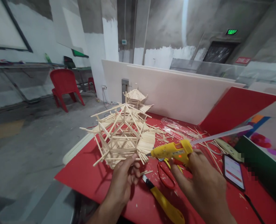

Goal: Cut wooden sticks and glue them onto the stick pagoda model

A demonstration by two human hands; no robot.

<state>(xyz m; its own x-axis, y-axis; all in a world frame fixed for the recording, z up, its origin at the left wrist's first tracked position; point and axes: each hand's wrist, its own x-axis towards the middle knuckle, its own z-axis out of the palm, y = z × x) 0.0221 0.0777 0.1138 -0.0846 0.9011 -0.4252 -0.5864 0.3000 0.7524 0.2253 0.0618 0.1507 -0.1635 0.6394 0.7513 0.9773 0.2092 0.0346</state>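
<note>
A yellow hot glue gun (173, 151) is gripped in my right hand (201, 180), its nozzle pointing left at stick ends on the model. A long clear glue stick (222, 134) sticks out of its back, and a small orange light glows on its side. The pavilion-like model (124, 133) of thin wooden sticks stands on the red board (93, 183). At its lower front edge my left hand (126, 174) is closed, thumb and fingertips pinched by the sticks; what they hold is hidden. Below the nozzle lie red-handled pliers (166, 177) and a yellow utility knife (163, 202).
Behind stands a smaller stick pavilion (135, 96). Loose sticks and a plastic bag of sticks (180, 129) lie at the back right. A phone (233, 172) rests on the right, beside a dark green panel (261, 168). White boards (170, 93) rise behind the table.
</note>
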